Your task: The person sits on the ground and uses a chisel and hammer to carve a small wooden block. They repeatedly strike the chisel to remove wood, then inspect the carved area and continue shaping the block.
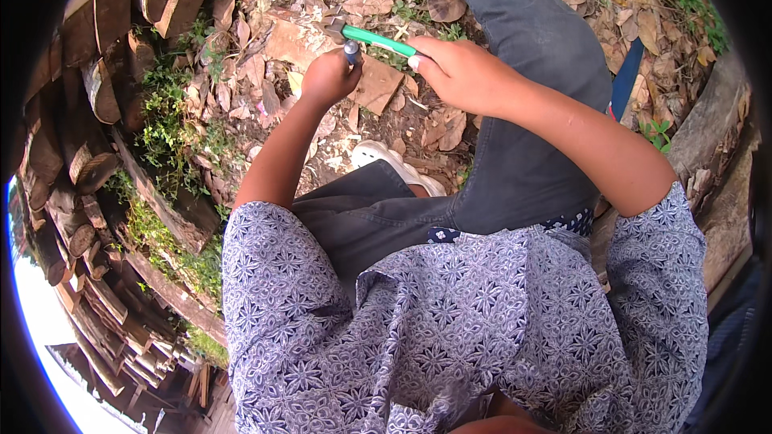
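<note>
Left hand [326, 78], closed in a fist around a tool [351, 49] whose rounded dark end rises above the thumb; the rest of the tool is hidden by the fist, so its kind cannot be told. Right hand [457, 72], gripping the end of the green handle of a hammer [378, 41], thumb along the handle; the dark head lies at the far end, just beyond the tool's end, and whether the two touch cannot be told. Below the hands, a flat brown wooden piece [376, 85] rests on the ground, the left hand blocking part of it from view. Around it, dry leaves [445, 127] and pale chips cover the soil. Nearer the body, a white shoe [392, 162] shows beside dark grey trousers [531, 32]; the right forearm crosses above the bent right leg, which hides the ground there. Beyond that leg, a blue, blade-like object [627, 74] lies partly concealed, near a thick log [712, 124] at the right. To the left, low green plants [165, 133] border stacked split timber [100, 80], which closes off that side.
</note>
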`<state>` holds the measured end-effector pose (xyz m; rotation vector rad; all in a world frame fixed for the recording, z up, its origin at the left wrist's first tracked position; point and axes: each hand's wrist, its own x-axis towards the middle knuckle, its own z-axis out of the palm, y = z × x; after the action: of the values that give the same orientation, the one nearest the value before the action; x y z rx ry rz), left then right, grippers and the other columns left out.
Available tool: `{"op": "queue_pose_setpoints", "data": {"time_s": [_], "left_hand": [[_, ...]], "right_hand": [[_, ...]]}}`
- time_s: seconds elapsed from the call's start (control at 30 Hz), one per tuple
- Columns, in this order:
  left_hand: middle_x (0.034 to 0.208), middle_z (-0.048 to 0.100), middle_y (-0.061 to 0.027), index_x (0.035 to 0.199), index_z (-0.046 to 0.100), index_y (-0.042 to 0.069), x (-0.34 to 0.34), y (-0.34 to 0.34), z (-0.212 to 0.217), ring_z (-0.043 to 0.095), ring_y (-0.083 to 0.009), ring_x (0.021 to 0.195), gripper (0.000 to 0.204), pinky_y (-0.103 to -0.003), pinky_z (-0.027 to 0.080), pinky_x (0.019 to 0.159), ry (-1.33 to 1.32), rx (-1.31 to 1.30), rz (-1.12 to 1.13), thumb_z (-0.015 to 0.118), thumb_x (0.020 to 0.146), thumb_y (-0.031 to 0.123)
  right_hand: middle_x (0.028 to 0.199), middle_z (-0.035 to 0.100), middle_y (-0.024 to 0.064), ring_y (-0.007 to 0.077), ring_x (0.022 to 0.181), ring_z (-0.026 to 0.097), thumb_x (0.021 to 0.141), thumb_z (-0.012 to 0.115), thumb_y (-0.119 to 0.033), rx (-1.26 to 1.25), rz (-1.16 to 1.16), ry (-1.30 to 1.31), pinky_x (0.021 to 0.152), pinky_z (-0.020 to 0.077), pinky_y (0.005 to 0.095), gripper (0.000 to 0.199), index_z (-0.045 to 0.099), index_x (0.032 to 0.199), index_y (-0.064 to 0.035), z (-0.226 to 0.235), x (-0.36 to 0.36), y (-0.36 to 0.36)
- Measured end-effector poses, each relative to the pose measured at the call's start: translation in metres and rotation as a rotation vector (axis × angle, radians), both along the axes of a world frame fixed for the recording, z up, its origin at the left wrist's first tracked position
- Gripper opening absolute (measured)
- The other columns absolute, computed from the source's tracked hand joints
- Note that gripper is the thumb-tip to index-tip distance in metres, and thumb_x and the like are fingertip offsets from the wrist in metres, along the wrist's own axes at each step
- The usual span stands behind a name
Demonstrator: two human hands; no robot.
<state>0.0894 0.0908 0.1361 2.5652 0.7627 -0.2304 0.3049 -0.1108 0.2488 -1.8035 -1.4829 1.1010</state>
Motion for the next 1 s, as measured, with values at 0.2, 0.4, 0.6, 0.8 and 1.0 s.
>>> {"op": "queue_pose_setpoints", "data": {"time_s": [0.2, 0.4, 0.6, 0.8, 1.0], "left_hand": [[0.082, 0.071, -0.0229, 0.091, 0.069, 0.005, -0.011, 0.007, -0.011, 0.070, -0.0419, 0.075, 0.023, -0.051, 0.057, 0.069, -0.049, 0.021, -0.033, 0.069, 0.090, 0.027], [0.082, 0.071, -0.0216, 0.092, 0.072, 0.008, -0.011, 0.008, -0.008, 0.070, -0.0414, 0.076, 0.021, -0.051, 0.057, 0.069, 0.050, 0.017, 0.012, 0.070, 0.090, 0.029], [0.080, 0.072, -0.0195, 0.090, 0.073, 0.007, -0.014, 0.009, -0.011, 0.071, -0.0384, 0.074, 0.030, -0.048, 0.056, 0.068, 0.073, 0.013, 0.111, 0.070, 0.092, 0.037], [0.074, 0.072, -0.0159, 0.090, 0.073, 0.003, -0.022, 0.015, -0.019, 0.071, -0.0296, 0.066, 0.044, -0.040, 0.052, 0.063, -0.049, -0.032, 0.384, 0.073, 0.093, 0.047], [0.070, 0.070, -0.0137, 0.093, 0.073, 0.006, -0.036, 0.015, -0.029, 0.070, -0.0316, 0.065, 0.041, -0.042, 0.052, 0.060, -0.121, -0.030, 0.390, 0.072, 0.092, 0.047]], "right_hand": [[0.066, 0.055, 0.0111, 0.0211, 0.058, 0.055, 0.106, 0.051, -0.021, 0.148, -0.107, 0.177, 0.059, 0.0447, 0.0407, 0.029, 0.057, 0.129, -0.0052, 0.031, -0.018, -0.008], [0.071, 0.054, 0.0036, 0.0101, 0.064, 0.050, 0.107, 0.051, -0.023, 0.025, -0.168, 0.227, 0.061, 0.0431, 0.0325, 0.032, 0.061, 0.134, -0.0081, 0.013, -0.005, -0.006], [0.070, 0.059, 0.0021, 0.0125, 0.059, 0.055, 0.104, 0.055, -0.029, 0.004, -0.310, 0.474, 0.057, 0.0449, 0.0329, 0.033, 0.063, 0.124, -0.0039, -0.029, -0.023, -0.010], [0.070, 0.059, 0.0027, 0.0152, 0.048, 0.056, 0.101, 0.058, -0.032, -0.352, -0.359, 0.464, 0.045, 0.0473, 0.0346, 0.037, 0.059, 0.126, -0.0047, -0.078, -0.016, -0.007], [0.075, 0.067, 0.0099, 0.0217, 0.054, 0.066, 0.099, 0.060, -0.034, -0.493, -0.254, 0.243, 0.055, 0.0544, 0.0382, 0.033, 0.062, 0.109, -0.0024, -0.107, -0.010, -0.008]]}}
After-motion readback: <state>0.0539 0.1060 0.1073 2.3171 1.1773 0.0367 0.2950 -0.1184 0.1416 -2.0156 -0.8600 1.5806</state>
